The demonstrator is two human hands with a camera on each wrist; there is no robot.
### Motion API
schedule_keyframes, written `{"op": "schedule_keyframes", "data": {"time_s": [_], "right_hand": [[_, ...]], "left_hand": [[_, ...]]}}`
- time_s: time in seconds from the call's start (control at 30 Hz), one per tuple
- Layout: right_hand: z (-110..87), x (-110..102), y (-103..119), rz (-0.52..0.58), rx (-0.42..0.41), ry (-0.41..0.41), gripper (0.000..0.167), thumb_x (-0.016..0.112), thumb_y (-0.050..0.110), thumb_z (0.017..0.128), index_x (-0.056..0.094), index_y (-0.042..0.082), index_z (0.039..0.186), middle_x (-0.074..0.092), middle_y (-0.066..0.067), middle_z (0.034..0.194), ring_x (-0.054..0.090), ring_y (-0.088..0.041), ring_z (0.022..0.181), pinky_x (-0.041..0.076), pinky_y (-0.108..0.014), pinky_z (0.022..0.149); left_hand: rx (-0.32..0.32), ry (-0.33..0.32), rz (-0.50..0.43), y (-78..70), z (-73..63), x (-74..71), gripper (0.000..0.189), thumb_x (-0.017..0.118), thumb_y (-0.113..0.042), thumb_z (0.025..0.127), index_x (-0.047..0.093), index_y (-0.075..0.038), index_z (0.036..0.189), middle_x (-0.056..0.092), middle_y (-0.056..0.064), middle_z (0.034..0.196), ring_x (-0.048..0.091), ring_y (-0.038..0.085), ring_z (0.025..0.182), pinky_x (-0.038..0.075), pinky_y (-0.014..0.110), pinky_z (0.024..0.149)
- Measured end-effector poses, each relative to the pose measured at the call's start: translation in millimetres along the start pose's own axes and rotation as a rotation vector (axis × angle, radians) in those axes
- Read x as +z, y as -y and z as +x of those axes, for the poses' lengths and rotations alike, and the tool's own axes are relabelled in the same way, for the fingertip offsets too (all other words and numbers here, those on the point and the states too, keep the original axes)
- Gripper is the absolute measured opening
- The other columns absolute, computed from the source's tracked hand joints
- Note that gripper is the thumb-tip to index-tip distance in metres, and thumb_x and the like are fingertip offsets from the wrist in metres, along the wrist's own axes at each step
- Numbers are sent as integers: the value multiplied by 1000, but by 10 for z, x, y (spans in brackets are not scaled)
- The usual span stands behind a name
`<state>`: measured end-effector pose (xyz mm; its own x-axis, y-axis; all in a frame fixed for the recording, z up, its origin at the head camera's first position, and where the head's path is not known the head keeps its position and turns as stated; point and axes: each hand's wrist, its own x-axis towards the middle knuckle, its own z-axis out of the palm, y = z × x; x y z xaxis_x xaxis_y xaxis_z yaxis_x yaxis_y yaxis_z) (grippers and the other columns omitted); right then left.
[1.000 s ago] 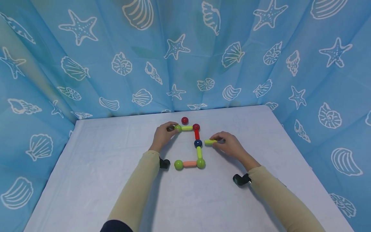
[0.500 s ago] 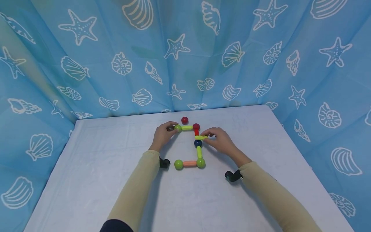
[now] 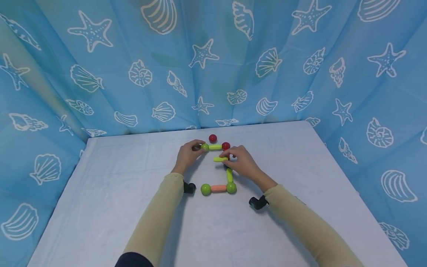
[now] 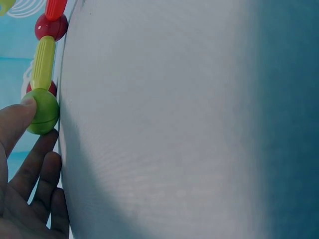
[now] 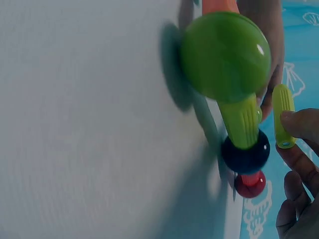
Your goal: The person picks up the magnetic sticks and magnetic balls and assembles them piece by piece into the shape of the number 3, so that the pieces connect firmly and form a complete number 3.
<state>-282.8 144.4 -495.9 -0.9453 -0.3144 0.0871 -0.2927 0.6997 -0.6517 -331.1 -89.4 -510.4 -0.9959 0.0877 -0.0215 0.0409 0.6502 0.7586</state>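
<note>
My left hand (image 3: 186, 157) pinches a green ball (image 4: 44, 112) between thumb and index finger at the far left end of a chain of balls and sticks. A yellow-green stick (image 4: 43, 62) joins that ball to a red ball (image 3: 225, 145). Between my right hand's (image 3: 242, 162) thumb and index finger is a loose yellow-green building stick (image 5: 284, 117), held over the inside of the chain, its free end pointing left. The dark blue ball (image 5: 244, 152) and the red stick are mostly behind the right fingers in the head view. Nearer the body, another yellow-green stick (image 3: 229, 175) leads to a green ball (image 3: 231, 187).
From that near green ball an orange stick (image 3: 218, 188) runs left to another green ball (image 3: 205, 189). A loose red ball (image 3: 212, 138) lies behind the chain, close to the table's back edge. White cloth covers the table (image 3: 116, 178); a blue shell-patterned curtain (image 3: 213, 81) surrounds it.
My right hand has carried the yellow-green stick leftward from right of the chain, across the dark blue ball, to the chain's inner side. The left hand has stayed on its green ball.
</note>
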Motion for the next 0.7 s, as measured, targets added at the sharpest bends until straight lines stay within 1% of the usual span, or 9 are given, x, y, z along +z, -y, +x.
{"op": "schedule_keyframes", "data": {"time_s": [0.27, 0.43, 0.7], "right_hand": [[27, 105, 54, -3, -19, 22, 25, 78, 21, 92, 74, 25, 116, 70, 7, 113, 49, -19, 104, 44, -39, 91], [43, 153, 48, 18, -18, 20, 23, 78, 22, 91, 75, 26, 114, 69, 6, 110, 49, -19, 102, 44, -39, 88], [49, 206, 28, 2, -12, 27, 21, 77, 24, 93, 75, 25, 114, 70, 7, 109, 48, -18, 99, 43, -35, 85]], "left_hand": [[10, -4, 6, 12, 8, -3, 31, 72, -27, 96, 70, -21, 127, 69, 5, 121, 62, 24, 108, 50, 41, 96], [23, -6, 2, 18, 8, 0, 31, 72, -27, 96, 70, -20, 127, 70, 6, 121, 63, 24, 107, 50, 41, 95], [18, -8, 0, 14, 4, 5, 31, 72, -26, 96, 70, -20, 127, 69, 6, 120, 63, 24, 107, 50, 41, 96]]}}
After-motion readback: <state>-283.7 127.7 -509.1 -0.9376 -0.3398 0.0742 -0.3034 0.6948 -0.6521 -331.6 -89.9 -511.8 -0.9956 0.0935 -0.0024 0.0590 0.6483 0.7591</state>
